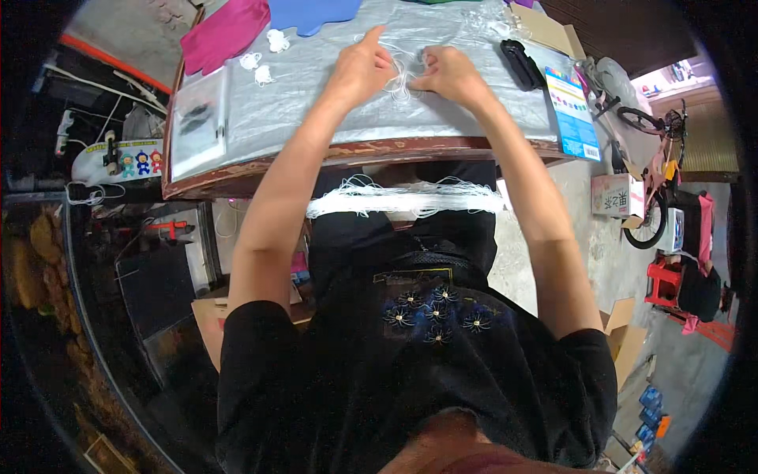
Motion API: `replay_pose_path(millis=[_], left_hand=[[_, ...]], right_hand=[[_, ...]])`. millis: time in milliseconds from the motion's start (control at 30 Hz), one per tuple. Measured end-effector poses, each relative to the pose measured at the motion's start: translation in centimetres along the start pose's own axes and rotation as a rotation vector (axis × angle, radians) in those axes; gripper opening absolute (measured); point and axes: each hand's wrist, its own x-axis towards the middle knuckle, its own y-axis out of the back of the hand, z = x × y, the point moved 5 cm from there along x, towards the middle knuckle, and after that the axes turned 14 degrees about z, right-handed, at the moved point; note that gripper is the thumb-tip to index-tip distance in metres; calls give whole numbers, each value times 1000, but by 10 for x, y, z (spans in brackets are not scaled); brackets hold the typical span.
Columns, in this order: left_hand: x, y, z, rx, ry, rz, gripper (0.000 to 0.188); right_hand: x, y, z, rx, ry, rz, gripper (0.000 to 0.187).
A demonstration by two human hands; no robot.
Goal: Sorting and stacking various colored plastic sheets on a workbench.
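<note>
Over the grey-covered table [308,107], my left hand [365,69] has its fingers curled on a loose tangle of white string [401,85], its index finger stretched away from me. My right hand [452,75] pinches the same string from the other side, thumb and fingertips together. Thin loops spread on the table between the two hands. To the left lie three small wound bundles of white string [264,76]. A long hank of white strings [403,199] stretches across my lap, below the table's front edge.
A magenta cloth [225,35] and a blue cloth [316,14] lie at the far left. A clear plastic sleeve [199,126] is at the left edge. On the right are a black object [521,66], a blue printed package [572,114] and an open carton [545,31]. Beyond stands a bicycle [651,209].
</note>
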Motion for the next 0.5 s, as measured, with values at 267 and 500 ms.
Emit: replay_pose_path(millis=[267,500], left_hand=[[1,-2,-8,-374,259,33,63],[-31,51,-3,-612,254,247,53]], right_hand=[[-2,-19,-25,295,11,287,28],[-23,15,-36,898,-300,93,12]])
